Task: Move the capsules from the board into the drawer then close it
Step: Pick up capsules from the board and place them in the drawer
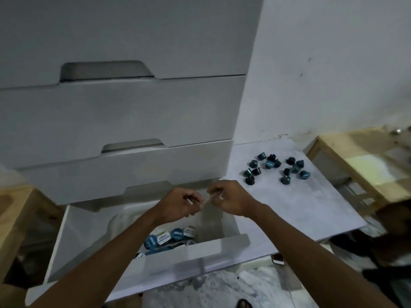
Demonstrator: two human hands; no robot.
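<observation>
Several dark blue capsules [274,167] lie scattered at the far end of the pale board [289,207], to the right of the white drawer unit. Its bottom drawer [191,254] stands pulled out, and more capsules [171,236] with blue and white lids lie inside. My left hand [184,203] and my right hand [231,201] hover close together above the back of the drawer. Their fingers are curled and their backs face me. The palms are hidden, and I see no capsule in either hand.
The upper drawers [124,116] of the unit are closed. A wooden crate [355,165] stands right of the board and another wooden piece [13,214] left of the drawer. A small phone-like object [278,260] lies on the floor below the board's near edge.
</observation>
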